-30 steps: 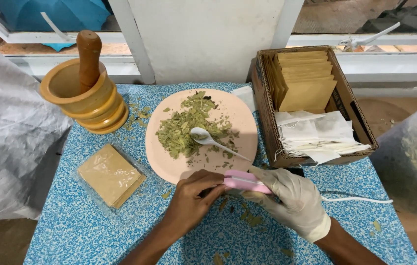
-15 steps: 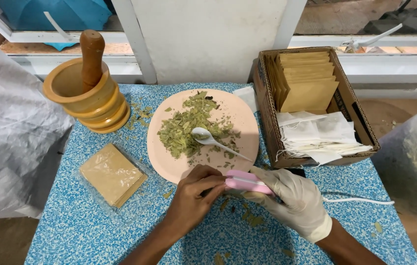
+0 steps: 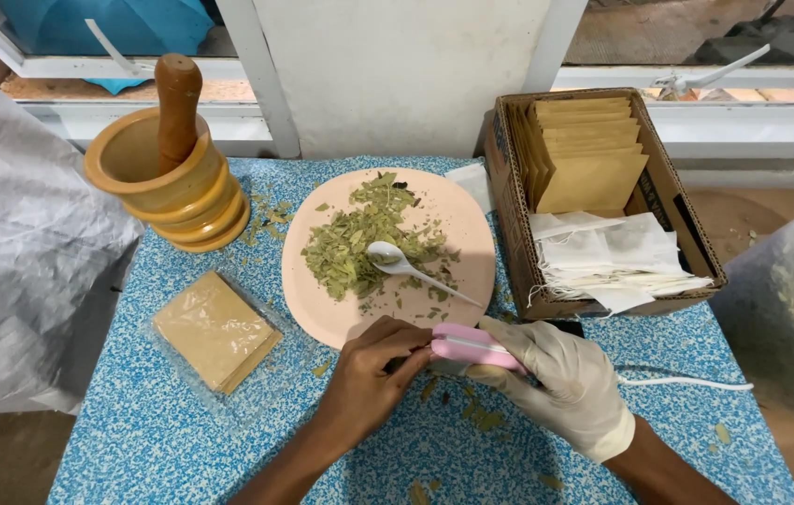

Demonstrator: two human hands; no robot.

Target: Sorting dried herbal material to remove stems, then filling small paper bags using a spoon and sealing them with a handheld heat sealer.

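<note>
Two hands meet on a small pink sealer (image 3: 472, 348) at the near edge of the blue speckled table (image 3: 135, 440), just below the pink plate (image 3: 472, 234). Likely light, rigid, smooth plastic; best gripped across its body, clear of the cord (image 3: 677, 382). Gloved right hand (image 3: 560, 383) wrapped closed around the sealer from the right. Bare left hand (image 3: 369, 379) curled, fingertips pinched at its left end; anything between them hidden. Dried leaves (image 3: 359, 243) and white spoon (image 3: 406, 266) on the plate

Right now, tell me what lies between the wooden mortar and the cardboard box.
In the head view, the pink plate lies between the wooden mortar and cardboard box, carrying dried green leaves and a white spoon.
</note>
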